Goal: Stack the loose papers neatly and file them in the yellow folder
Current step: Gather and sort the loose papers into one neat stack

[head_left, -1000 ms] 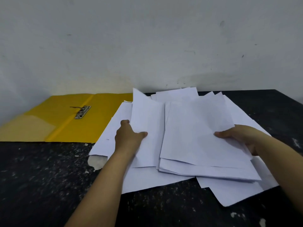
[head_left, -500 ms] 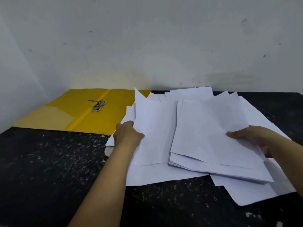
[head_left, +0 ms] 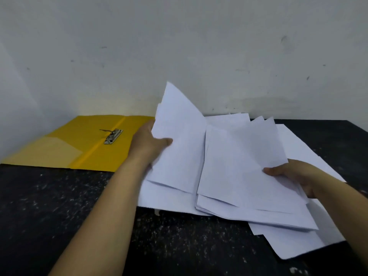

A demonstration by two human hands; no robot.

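Observation:
Several loose white papers [head_left: 235, 168] lie fanned and overlapping on the black table. My left hand [head_left: 148, 145] grips the left edge of a few sheets, thumb on top, and their far corner stands tilted up off the table. My right hand [head_left: 294, 175] holds the right edge of the upper bundle, thumb on top and fingers hidden beneath. The yellow folder [head_left: 65, 148] lies open and flat at the back left, touching the wall, with a metal clip [head_left: 113, 136] near its spine.
The black speckled table [head_left: 49, 206] reaches a white wall [head_left: 179, 46] at the back. More sheets spread toward the table's right side, under and beyond my right hand. Bare tabletop shows in front of the folder.
My left hand has lifted the left sheets, so their far corner now stands up. It moved up and back toward the folder. The right hand keeps its hold.

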